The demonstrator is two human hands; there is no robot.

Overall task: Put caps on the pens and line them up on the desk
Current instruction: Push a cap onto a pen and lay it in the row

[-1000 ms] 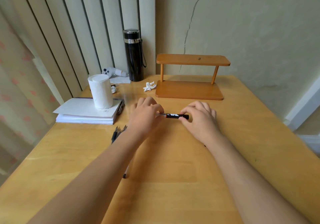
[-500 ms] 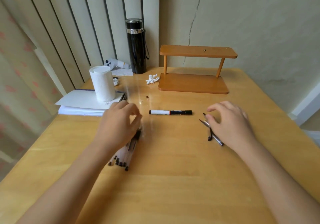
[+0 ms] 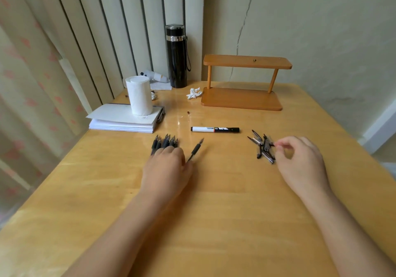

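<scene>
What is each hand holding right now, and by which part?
Left hand grips one uncapped pen by its rear barrel, tip pointing away. Right hand pinches at the cap pile; whether it holds a cap cannot be told.

Pens left, caps right, marker behind and between them.
On the table (image 3: 214, 212), pens (image 3: 164, 142) lie left, caps (image 3: 262, 146) right, marker (image 3: 215, 129) behind; farther back stand shelf (image 3: 242, 100) and flask (image 3: 176, 58), with roll (image 3: 139, 97) on papers (image 3: 122, 120) at left.
</scene>
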